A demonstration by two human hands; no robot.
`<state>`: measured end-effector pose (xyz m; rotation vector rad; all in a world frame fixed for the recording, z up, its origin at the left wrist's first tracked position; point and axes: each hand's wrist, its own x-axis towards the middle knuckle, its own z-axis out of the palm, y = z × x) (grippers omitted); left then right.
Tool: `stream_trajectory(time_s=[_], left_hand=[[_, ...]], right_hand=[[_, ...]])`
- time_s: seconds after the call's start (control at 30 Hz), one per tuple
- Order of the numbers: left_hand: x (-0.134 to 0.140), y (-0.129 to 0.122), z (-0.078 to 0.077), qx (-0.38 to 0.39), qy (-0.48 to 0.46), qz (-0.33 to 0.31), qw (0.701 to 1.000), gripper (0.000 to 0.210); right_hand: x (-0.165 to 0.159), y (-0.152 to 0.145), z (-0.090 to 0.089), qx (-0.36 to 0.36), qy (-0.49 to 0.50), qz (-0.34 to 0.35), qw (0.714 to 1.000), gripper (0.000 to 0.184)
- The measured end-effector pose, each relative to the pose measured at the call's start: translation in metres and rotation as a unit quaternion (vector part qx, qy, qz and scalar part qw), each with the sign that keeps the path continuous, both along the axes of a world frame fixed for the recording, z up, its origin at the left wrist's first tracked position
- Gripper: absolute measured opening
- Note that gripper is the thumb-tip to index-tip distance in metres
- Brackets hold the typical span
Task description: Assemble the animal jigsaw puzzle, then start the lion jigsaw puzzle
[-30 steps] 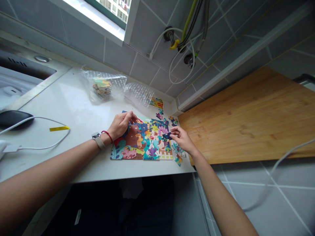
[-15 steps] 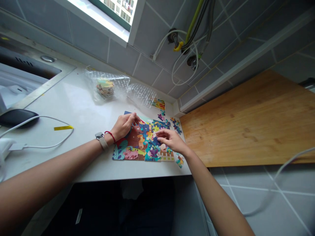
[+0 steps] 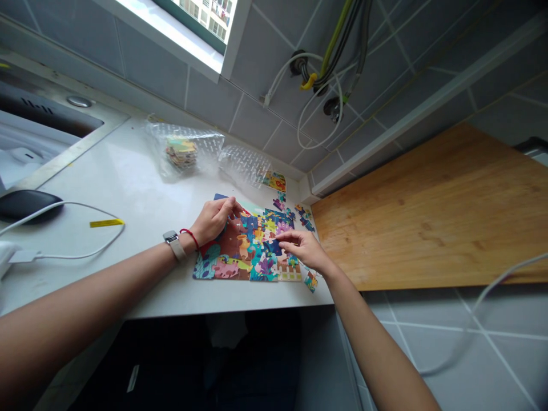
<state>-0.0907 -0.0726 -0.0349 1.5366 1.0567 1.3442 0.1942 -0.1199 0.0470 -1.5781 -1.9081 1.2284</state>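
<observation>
A colourful jigsaw puzzle (image 3: pixel 233 245), largely joined, lies flat on the white counter. My right hand (image 3: pixel 303 249) is over its right part, thumb and fingers pinched at the edge of a dark blue puzzle piece (image 3: pixel 272 247). That piece lies over or among the joined pieces; whether it is seated I cannot tell. At the puzzle's upper left edge rests my left hand (image 3: pixel 215 220), its fingers curled together; anything inside them is hidden. Loose puzzle pieces (image 3: pixel 305 218) are scattered beyond the right edge, and another loose piece (image 3: pixel 311 281) lies near the lower right corner.
Behind the puzzle are a clear plastic bag (image 3: pixel 182 149) with stacked pieces, crumpled plastic wrap (image 3: pixel 244 164) and a small picture card (image 3: pixel 276 181). A wooden board (image 3: pixel 428 217) borders the right. At left are a black mouse-shaped object (image 3: pixel 29 205) and a white cable (image 3: pixel 96 206).
My right hand has drawn slightly right and down, uncovering more of the puzzle's middle. My left hand stays in place. The whole view has shifted a little.
</observation>
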Motion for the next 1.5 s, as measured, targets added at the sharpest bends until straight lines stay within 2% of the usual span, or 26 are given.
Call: stream_trajectory(time_s=[0.17,0.33,0.43,0.53,0.67,0.8,0.93,1.0,1.17,1.37,1.5], left_hand=[[0.0,0.0,0.001,-0.002,0.003,0.004,1.0,0.069],[0.0,0.0,0.003,-0.006,0.006,0.003,1.0,0.067],[0.0,0.0,0.003,-0.006,0.005,0.001,1.0,0.068],[0.0,0.0,0.002,-0.005,0.007,-0.001,1.0,0.068],[0.0,0.0,0.001,0.001,0.008,0.004,1.0,0.067],[-0.004,0.002,0.004,0.014,-0.016,0.056,0.998,0.069],[-0.016,0.008,0.009,0.016,-0.045,0.113,0.992,0.07],[-0.025,0.012,0.011,0.039,-0.012,0.119,0.992,0.071],[-0.04,0.02,0.007,0.135,0.161,0.086,0.974,0.066],[-0.039,0.028,-0.007,0.164,0.269,0.027,0.949,0.066],[-0.039,0.03,-0.014,0.167,0.302,0.039,0.938,0.071]], right_hand=[[0.001,0.001,0.008,0.018,-0.029,0.049,0.998,0.031],[0.0,0.0,0.011,0.118,-0.063,0.026,0.991,0.033],[0.001,-0.003,0.007,0.099,-0.083,0.033,0.991,0.03],[0.003,-0.007,0.0,0.097,-0.129,0.071,0.984,0.029],[0.001,-0.012,-0.01,0.124,-0.218,0.132,0.959,0.04],[-0.004,-0.015,-0.019,0.141,-0.3,0.15,0.931,0.05],[-0.006,-0.014,-0.022,0.139,-0.31,0.177,0.924,0.043],[-0.006,-0.011,-0.023,0.149,-0.306,0.189,0.921,0.04],[-0.008,-0.005,-0.02,0.165,-0.302,0.221,0.912,0.035],[-0.012,-0.001,-0.022,0.21,-0.288,0.249,0.901,0.035],[-0.014,0.004,-0.028,0.245,-0.245,0.253,0.903,0.036]])
